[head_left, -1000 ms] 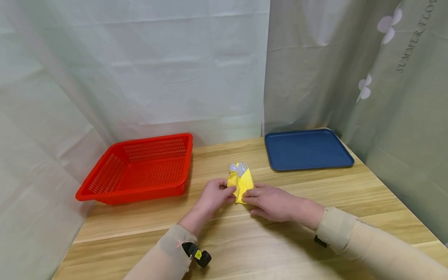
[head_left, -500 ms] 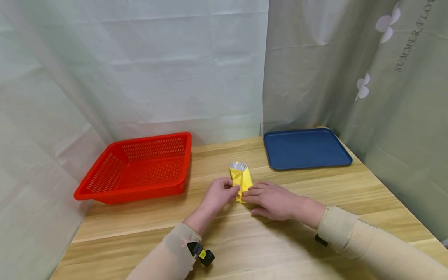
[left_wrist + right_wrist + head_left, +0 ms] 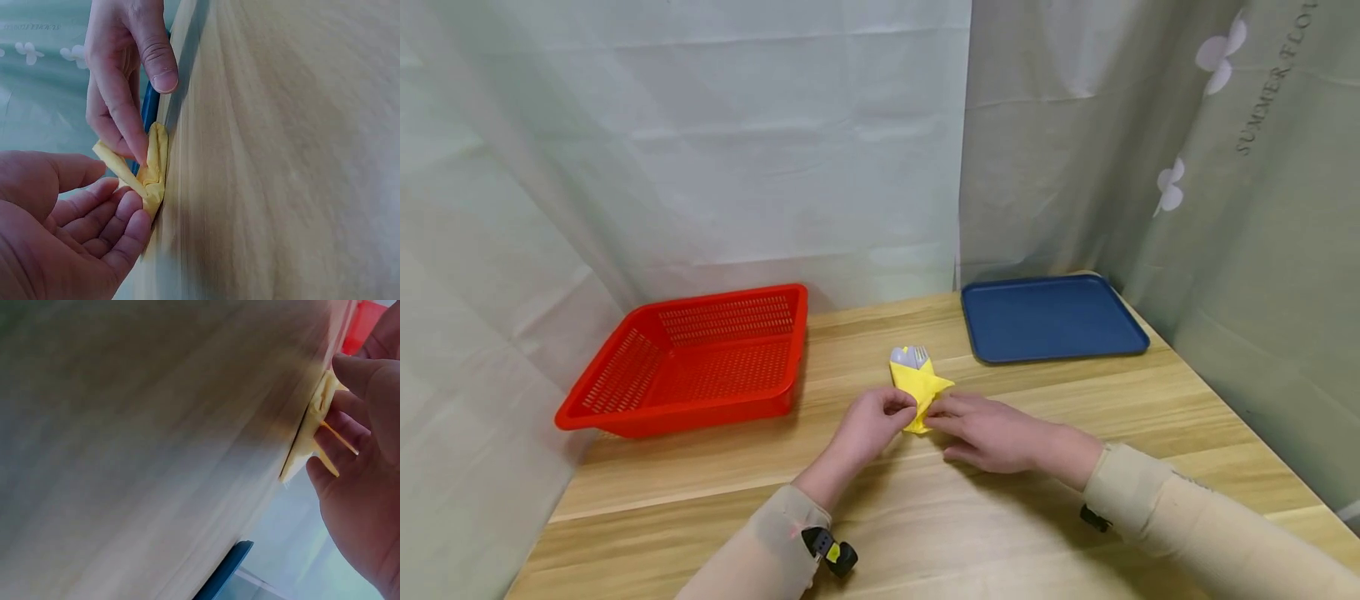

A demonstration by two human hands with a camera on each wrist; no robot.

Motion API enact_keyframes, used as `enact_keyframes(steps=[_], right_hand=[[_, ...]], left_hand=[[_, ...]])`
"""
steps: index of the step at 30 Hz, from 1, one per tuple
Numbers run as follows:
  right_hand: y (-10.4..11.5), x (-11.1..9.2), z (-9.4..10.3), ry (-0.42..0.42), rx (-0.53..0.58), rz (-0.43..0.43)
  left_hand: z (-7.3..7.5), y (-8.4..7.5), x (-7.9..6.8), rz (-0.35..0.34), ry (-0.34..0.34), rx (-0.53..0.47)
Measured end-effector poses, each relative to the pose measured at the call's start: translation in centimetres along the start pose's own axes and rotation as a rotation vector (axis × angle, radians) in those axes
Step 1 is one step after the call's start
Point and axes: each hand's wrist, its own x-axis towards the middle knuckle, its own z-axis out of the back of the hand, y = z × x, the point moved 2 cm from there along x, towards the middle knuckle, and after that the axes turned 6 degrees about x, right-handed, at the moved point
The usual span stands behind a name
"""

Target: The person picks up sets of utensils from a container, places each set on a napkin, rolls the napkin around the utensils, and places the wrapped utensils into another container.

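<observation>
A yellow napkin [image 3: 917, 385] lies folded round a grey spoon [image 3: 901, 356] and a grey fork [image 3: 920, 357], whose heads stick out at its far end. One loose corner of the napkin points right. My left hand [image 3: 872, 425] is at the napkin's near left side. In the left wrist view its fingertips [image 3: 132, 206] touch the napkin, while the thumb stands apart from them. From the right, my right hand [image 3: 992, 433] reaches in with extended fingers touching the napkin's near right part. The raised flap of the napkin [image 3: 115, 165] stands beside those fingers. The cutlery handles are hidden inside.
A red plastic basket [image 3: 677, 410] with perforated sides stands on the left of the wooden table [image 3: 925, 533]. At the back right lies a blue tray [image 3: 1052, 321]. Pale curtains [image 3: 737, 150] hang close behind and along both sides.
The napkin's left flap has been folded across to the right, so its corner now sticks out on that side. My left thumb and fingers have shifted slightly; my right hand stays nearly in place.
</observation>
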Motion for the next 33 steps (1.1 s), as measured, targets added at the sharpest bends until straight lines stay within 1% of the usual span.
enact_keyframes(steps=[4, 8, 11, 14, 18, 22, 26, 30, 33], right_hand=[[0.1, -0.4, 0.2, -0.002, -0.019, -0.014], [0.2, -0.8, 0.5, 0.023, -0.014, -0.044], [0.2, -1.1, 0.5, 0.038, -0.012, -0.042], [0.2, -1.3, 0.5, 0.028, -0.018, -0.033], [0.1, -1.3, 0.4, 0.010, -0.028, -0.025], [0.1, -1.5, 0.6, 0.001, -0.013, -0.011], [0.1, -1.9, 1.1, 0.001, 0.009, 0.002], [0.1, -2.3, 1.1, 0.041, 0.014, -0.018], [0.2, -2.5, 1.0, 0.068, 0.000, -0.037]], left_hand=[[0.0, -0.2, -0.4, -0.047, 0.023, 0.044], [-0.2, -0.4, -0.8, -0.124, 0.029, 0.118], [-0.4, -0.6, -1.1, -0.193, 0.030, 0.194], [-0.6, -0.8, -1.4, -0.246, 0.031, 0.272], [-0.9, -1.1, -1.7, -0.306, 0.027, 0.366], [-1.1, -1.3, -2.0, -0.360, 0.015, 0.440], [-1.2, -1.3, -2.1, -0.389, 0.011, 0.475], [-1.5, -1.1, -2.1, -0.386, 0.022, 0.506], [-1.6, -1.0, -2.2, -0.393, 0.029, 0.553]])
